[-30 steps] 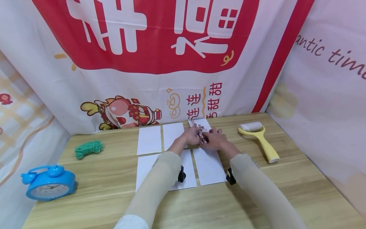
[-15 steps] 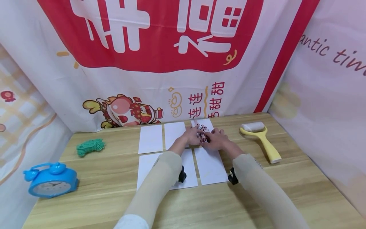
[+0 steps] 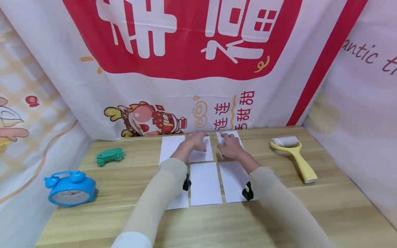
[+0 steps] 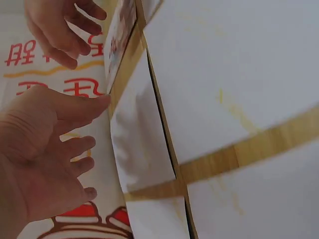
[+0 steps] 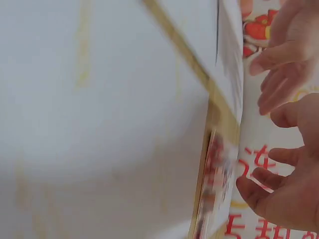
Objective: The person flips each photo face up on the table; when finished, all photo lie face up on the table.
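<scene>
My left hand (image 3: pixel 197 140) hovers above the white sheet (image 3: pixel 201 156) in the middle of the back row, its fingers loosely spread and holding nothing. To its right, my right hand (image 3: pixel 230 146) is over a sheet printed with a photo of people (image 5: pixel 212 174), at the back right. In the right wrist view the fingers of that hand appear raised off the photo, loosely bent. Most of the photo (image 4: pixel 119 40) is hidden by the hand in the head view. Other white sheets lie in two rows, including the front middle sheet (image 3: pixel 206 184) and front right sheet (image 3: pixel 234 182).
A yellow-handled lint roller (image 3: pixel 294 153) lies on the wooden table (image 3: pixel 248 227) at right. On the left are a bundle of green cord (image 3: pixel 110 156) and a blue alarm clock (image 3: pixel 72 189). A printed cloth (image 3: pixel 149 79) hangs close behind the sheets.
Both hands have come off the photo sheet, where they were together. The left hand has moved left over the neighbouring sheet, the right has lifted slightly. The head view has shifted left.
</scene>
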{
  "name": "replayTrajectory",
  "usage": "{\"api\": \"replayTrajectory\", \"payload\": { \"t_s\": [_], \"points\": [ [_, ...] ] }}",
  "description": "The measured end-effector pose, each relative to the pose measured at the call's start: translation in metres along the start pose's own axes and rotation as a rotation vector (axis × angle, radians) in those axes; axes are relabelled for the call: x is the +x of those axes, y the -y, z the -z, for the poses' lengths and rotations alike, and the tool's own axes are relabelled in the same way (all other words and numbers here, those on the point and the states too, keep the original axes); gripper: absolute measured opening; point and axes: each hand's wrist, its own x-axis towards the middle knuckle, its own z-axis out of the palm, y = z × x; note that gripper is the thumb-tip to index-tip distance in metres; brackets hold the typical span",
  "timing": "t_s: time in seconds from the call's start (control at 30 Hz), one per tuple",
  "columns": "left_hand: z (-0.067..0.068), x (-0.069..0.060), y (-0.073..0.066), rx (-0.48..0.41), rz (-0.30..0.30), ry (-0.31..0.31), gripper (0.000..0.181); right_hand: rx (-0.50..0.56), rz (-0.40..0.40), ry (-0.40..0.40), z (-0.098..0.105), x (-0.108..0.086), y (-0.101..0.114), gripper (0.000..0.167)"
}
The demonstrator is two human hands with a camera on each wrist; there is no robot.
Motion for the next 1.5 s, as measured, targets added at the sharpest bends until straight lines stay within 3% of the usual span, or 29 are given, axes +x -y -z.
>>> {"api": "replayTrajectory", "payload": {
  "t_s": [0.1, 0.13, 0.3, 0.6, 0.83, 0.97, 1.2, 1.5],
  "points": [
    [0.002, -0.007, 0.016, 0.059, 0.082, 0.057, 0.086, 0.203, -0.027, 0.048, -0.007, 0.0, 0.016, 0.062],
    [0.01, -0.023, 0.009, 0.075, 0.111, 0.09, 0.087, 0.251, -0.039, 0.074, -0.009, 0.0, 0.02, 0.063],
    [0.013, -0.035, 0.022, 0.061, 0.163, 0.174, 0.093, 0.407, -0.144, 0.165, -0.013, 0.004, 0.041, 0.069],
    [0.013, -0.039, 0.031, 0.053, 0.187, 0.158, 0.09, 0.586, -0.3, 0.114, -0.011, 0.017, 0.051, 0.063],
    [0.012, -0.039, 0.033, 0.029, 0.183, 0.147, 0.088, 0.86, -0.457, 0.204, -0.005, 0.017, 0.048, 0.064],
    [0.01, -0.039, 0.033, 0.034, 0.19, 0.149, 0.089, 0.901, -0.499, 0.21, -0.003, 0.017, 0.047, 0.068],
    [0.009, -0.038, 0.034, 0.043, 0.197, 0.137, 0.089, 0.863, -0.559, 0.188, -0.002, 0.019, 0.045, 0.065],
    [0.011, -0.038, 0.035, 0.047, 0.187, 0.15, 0.091, 0.872, -0.545, 0.218, -0.003, 0.02, 0.04, 0.05]
  ]
}}
